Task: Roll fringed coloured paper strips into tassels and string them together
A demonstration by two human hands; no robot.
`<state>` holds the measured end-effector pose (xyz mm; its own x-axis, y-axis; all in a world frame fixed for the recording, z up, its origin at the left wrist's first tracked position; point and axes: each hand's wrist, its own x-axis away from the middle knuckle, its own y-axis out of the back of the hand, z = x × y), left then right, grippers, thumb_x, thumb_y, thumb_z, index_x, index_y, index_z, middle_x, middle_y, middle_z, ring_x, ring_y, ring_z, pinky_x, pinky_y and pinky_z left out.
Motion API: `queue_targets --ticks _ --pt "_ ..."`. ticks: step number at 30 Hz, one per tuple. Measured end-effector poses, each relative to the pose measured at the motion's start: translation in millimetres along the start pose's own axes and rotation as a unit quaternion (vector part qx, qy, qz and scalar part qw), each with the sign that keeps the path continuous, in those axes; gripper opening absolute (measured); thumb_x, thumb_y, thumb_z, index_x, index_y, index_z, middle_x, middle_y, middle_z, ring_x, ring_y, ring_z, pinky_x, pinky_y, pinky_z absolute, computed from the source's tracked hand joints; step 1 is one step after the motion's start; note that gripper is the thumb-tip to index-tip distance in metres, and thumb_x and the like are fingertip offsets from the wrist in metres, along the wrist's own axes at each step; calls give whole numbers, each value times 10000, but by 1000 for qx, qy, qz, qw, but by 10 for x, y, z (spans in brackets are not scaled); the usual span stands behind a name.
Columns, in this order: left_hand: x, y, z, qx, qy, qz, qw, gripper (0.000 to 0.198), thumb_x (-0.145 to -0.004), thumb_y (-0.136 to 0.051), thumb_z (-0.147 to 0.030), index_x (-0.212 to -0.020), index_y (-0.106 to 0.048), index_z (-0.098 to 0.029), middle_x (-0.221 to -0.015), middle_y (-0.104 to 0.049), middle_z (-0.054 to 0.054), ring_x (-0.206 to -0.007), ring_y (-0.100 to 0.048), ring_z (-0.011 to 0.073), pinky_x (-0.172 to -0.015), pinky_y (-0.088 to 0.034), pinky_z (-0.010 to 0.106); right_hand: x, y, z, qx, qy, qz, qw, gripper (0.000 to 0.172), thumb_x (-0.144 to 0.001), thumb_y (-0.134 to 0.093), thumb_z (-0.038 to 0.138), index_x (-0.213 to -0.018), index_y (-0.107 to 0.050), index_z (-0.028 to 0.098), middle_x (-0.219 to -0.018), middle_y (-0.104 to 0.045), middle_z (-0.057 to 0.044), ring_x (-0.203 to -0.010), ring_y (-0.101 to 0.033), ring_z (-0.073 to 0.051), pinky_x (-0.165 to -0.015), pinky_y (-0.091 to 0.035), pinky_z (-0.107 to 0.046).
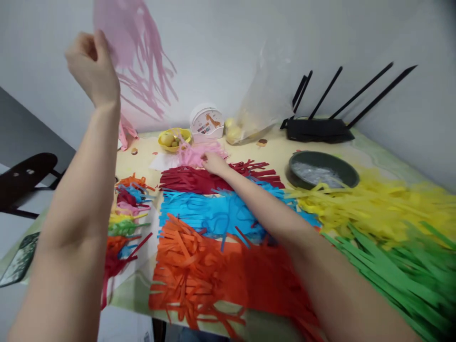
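Note:
My left hand (93, 66) is raised high at the upper left, its fingers pinched on a sheet of pink fringed paper (138, 61) whose cut strips hang down and blur. My right hand (213, 164) reaches across the table to a pile of pink fringed paper (197, 154) at the far side, fingers curled on its edge. Under that forearm lie fringed sheets in rows: dark red (192, 179), blue (210, 213) and orange (199, 275).
Yellow strips (374, 204) and green strips (399, 270) cover the right side. A dark bowl (322, 168), a black router (317, 128), a clear plastic bag (260, 104), a yellow bowl of fruit (174, 139) and a small clock (206, 124) stand at the back. Mixed-colour strips (126, 218) lie left.

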<state>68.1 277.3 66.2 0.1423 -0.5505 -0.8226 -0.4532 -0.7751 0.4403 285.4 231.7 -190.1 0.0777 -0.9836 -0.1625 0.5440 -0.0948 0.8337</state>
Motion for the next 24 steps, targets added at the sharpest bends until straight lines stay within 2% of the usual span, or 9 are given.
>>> queue_targets --ticks 2,4,6,7,10,13,18,21,24 --pt "217 327 -105 -82 -91 151 981 385 -1041 -435 -466 -892 -610 -157 -830 -623 -11 -873 -563 121 -763 -355 302 186 202 50 -28 35 -46 998 143 -935 -575 178 -942 -709 130 -955 -751 -92 -932 -688 -202 -893 -508 -328" --pt "552 595 -229 -192 -168 369 894 388 -985 -497 -474 -850 -678 -158 -765 -659 45 -819 -616 194 -721 -367 328 451 459 132 -51 58 -98 992 206 -948 -507 202 -882 -692 142 -862 -741 -82 -847 -678 -194 -834 -493 -300" --pt "907 806 -351 -266 -241 465 809 298 -958 -517 -368 -854 -716 -172 -739 -684 74 -798 -650 234 -722 -397 338 776 737 262 -83 81 -163 980 266 -981 -442 267 -914 -672 152 -838 -725 -66 -776 -658 -179 -774 -492 -293" --pt "1068 898 -407 -282 -269 470 792 278 -955 -510 -337 -874 -728 -184 -737 -692 79 -800 -663 246 -730 -412 341 951 870 347 -105 103 -199 969 277 -987 -433 301 -943 -666 157 -853 -722 -64 -760 -650 -176 -753 -496 -295" --pt "1454 1153 -561 -249 -314 436 806 256 -948 -526 -329 -873 -740 -213 -701 -682 78 -768 -677 259 -730 -441 346 1461 1169 653 -142 223 -253 931 276 -941 -554 378 -1084 -671 173 -1053 -736 -99 -930 -665 -221 -842 -521 -352" --pt "1729 1400 -688 -153 -336 449 814 207 -910 -597 -309 -774 -721 -215 -634 -650 64 -686 -653 246 -716 -439 346 1851 1282 911 -82 306 -160 935 439 -867 -685 390 -1244 -647 168 -1280 -693 -144 -1203 -598 -295 -1022 -461 -437" --pt "2054 1708 -764 -26 -319 439 840 215 -914 -599 -331 -759 -690 -211 -684 -671 52 -684 -621 212 -691 -412 317 2257 1389 977 -32 207 -29 977 129 -885 -614 232 -874 -720 159 -808 -737 -57 -765 -639 -197 -731 -449 -306" --pt "2186 1766 -759 80 -265 450 849 194 -868 -659 -380 -879 -691 -188 -797 -704 45 -705 -602 185 -661 -407 284 2483 1566 919 -64 203 -48 976 138 -874 -622 257 -795 -686 164 -705 -668 -10 -661 -572 -149 -647 -392 -269" --pt "2300 1745 -783 209 -190 496 821 231 -863 -639 -392 -888 -689 -168 -766 -682 21 -678 -580 159 -628 -424 256 2696 1733 885 -85 213 -88 969 125 -857 -637 275 -796 -666 170 -705 -644 3 -644 -540 -137 -617 -373 -261"
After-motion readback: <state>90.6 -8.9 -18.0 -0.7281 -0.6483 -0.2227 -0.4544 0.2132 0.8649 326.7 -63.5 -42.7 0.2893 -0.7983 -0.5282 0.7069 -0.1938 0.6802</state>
